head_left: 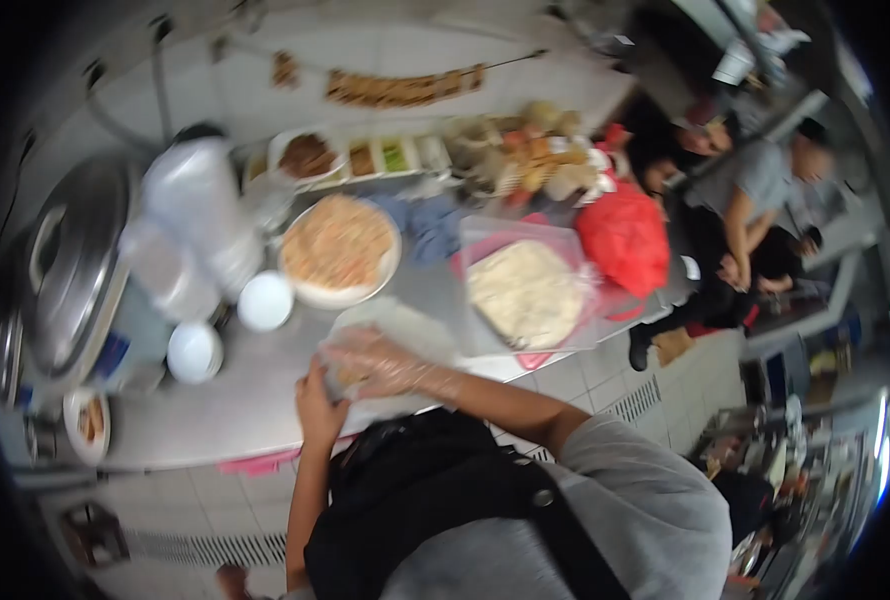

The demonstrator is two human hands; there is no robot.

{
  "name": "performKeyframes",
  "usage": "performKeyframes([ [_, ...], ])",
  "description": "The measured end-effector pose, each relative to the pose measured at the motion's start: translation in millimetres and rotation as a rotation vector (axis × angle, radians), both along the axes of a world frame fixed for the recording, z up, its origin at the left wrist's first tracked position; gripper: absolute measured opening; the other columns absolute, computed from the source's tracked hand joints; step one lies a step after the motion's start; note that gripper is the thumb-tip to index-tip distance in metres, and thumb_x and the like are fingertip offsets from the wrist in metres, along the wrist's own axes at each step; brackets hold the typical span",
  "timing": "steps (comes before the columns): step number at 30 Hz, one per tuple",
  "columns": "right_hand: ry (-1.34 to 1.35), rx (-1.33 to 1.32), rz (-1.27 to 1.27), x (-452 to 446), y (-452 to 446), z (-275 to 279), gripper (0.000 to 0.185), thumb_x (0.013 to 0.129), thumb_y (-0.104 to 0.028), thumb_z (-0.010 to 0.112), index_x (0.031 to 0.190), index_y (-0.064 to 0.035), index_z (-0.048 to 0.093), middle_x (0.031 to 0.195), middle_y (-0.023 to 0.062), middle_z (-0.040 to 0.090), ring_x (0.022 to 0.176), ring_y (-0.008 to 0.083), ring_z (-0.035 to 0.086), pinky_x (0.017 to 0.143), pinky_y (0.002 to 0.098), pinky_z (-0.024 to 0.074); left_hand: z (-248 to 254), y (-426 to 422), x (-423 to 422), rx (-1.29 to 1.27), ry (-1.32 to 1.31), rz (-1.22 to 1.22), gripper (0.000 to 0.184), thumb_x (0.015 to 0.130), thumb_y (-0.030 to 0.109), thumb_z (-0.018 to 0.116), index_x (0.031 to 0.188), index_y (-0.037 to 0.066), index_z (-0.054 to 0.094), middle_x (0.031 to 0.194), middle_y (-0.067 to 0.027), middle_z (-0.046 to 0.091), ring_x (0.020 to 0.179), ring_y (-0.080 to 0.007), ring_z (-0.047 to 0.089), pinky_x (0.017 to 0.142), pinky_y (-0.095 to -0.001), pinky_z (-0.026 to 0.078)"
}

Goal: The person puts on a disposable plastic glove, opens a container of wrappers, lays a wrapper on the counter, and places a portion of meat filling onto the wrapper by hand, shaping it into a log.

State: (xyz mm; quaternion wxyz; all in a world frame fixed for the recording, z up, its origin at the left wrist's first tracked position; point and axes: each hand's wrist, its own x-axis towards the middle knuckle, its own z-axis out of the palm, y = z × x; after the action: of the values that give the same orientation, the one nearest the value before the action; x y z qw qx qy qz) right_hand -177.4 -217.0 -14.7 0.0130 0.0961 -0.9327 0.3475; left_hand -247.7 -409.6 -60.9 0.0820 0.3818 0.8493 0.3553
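Observation:
My left hand point(320, 405), bare, is closed on the near left edge of a translucent plastic bag point(400, 325) at the counter's front edge. My right hand point(370, 360), in a clear plastic glove, lies at the bag beside it; its fingers are blurred and what they hold, if anything, cannot be made out. Just behind stands a white bowl point(342, 303) full of an orange-pink shredded mix point(337, 243). To the right is a clear square container point(480, 335) with a pale, crumbly food point(527, 290).
Two small white bowls point(266, 301), stacked plastic containers point(200, 205) and a big metal lid point(70, 265) stand left. Food trays point(365, 160) line the wall. A red bag point(622, 238) lies right. Other people point(765, 190) are beyond the counter's right end.

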Motion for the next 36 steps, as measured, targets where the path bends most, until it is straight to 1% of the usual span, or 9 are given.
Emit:
performKeyframes([
  [2,0.041,0.026,-0.087,5,-2,11,0.09,0.068,-0.031,0.076,0.144,-0.0144,0.031,0.138,0.018,0.042,0.13,0.0404,0.034,0.108,0.0535,0.0215,5,2,-1,0.002,-0.013,-0.003,0.097,0.055,0.006,0.079,0.139,-0.001,0.032,0.115,-0.017,0.061,0.102,-0.0356,0.051,0.09,-0.0419,0.041],
  [5,0.104,-0.004,-0.09,9,-2,-1,0.08,0.073,-0.034,0.07,0.143,-0.0136,0.034,0.14,0.0174,0.041,0.133,0.0389,0.031,0.109,0.055,0.0194,5,4,-1,-0.002,-0.037,-0.008,0.1,0.053,0.007,0.08,0.14,0.0,0.031,0.116,-0.0157,0.061,0.102,-0.0348,0.05,0.091,-0.042,0.04],
  [6,0.181,0.03,-0.075,12,-3,-13,0.06,0.082,-0.026,0.063,0.138,-0.0157,0.043,0.137,0.012,0.046,0.131,0.0361,0.036,0.108,0.0518,0.027,5,2,-1,-0.021,-0.046,0.006,0.101,0.053,0.007,0.081,0.14,0.0,0.031,0.116,-0.0152,0.061,0.103,-0.0343,0.05,0.092,-0.0418,0.039],
  [9,0.195,0.183,0.005,15,-6,-63,0.043,0.083,-0.019,0.06,0.126,-0.0119,0.055,0.131,0.0119,0.052,0.125,0.0322,0.045,0.105,0.0474,0.0346,8,2,-1,-0.015,-0.04,0.0,0.102,0.052,0.009,0.083,0.14,0.0,0.031,0.117,-0.0145,0.061,0.104,-0.0337,0.049,0.093,-0.0413,0.038],
  [12,0.263,0.091,-0.047,18,-15,-67,0.034,0.083,-0.014,0.057,0.117,-0.0107,0.061,0.122,0.0129,0.058,0.119,0.0305,0.051,0.102,0.0433,0.0396,4,1,-1,-0.021,-0.007,-0.007,0.104,0.052,0.009,0.083,0.14,0.0,0.029,0.117,-0.0143,0.06,0.104,-0.0342,0.049,0.093,-0.0408,0.039],
  [21,0.155,0.136,-0.155,8,-21,-32,0.033,0.085,-0.016,0.058,0.117,-0.011,0.058,0.111,0.0206,0.061,0.105,0.0365,0.058,0.09,0.044,0.0473,7,1,2,-0.026,-0.034,0.023,0.102,0.052,0.011,0.084,0.139,0.0,0.032,0.116,-0.0141,0.061,0.104,-0.034,0.048,0.094,-0.0415,0.037],
  [24,0.153,-0.011,-0.191,5,-19,-28,0.029,0.086,-0.018,0.058,0.115,-0.0118,0.059,0.107,0.0192,0.062,0.101,0.0371,0.059,0.086,0.0447,0.0487,7,0,2,-0.012,-0.015,0.014,0.102,0.052,0.011,0.084,0.139,-0.001,0.032,0.116,-0.0143,0.061,0.104,-0.034,0.049,0.094,-0.0413,0.038],
  [31,0.168,0.085,-0.166,3,-8,-31,0.027,0.085,-0.022,0.062,0.11,-0.0125,0.062,0.107,0.0148,0.062,0.099,0.0348,0.059,0.086,0.0425,0.0485,6,-1,1,-0.009,-0.004,0.002,0.102,0.052,0.01,0.084,0.139,-0.002,0.031,0.116,-0.0141,0.061,0.105,-0.0341,0.049,0.094,-0.041,0.039],
  [36,0.491,0.016,-0.209,0,6,-68,0.025,0.081,-0.017,0.068,0.104,-0.0098,0.063,0.111,0.0131,0.059,0.105,0.0321,0.056,0.09,0.0398,0.0479,-7,-4,-3,0.032,0.034,-0.004,0.098,0.053,0.014,0.083,0.138,0.001,0.036,0.114,-0.0141,0.063,0.099,-0.0348,0.051,0.09,-0.0419,0.04],
])
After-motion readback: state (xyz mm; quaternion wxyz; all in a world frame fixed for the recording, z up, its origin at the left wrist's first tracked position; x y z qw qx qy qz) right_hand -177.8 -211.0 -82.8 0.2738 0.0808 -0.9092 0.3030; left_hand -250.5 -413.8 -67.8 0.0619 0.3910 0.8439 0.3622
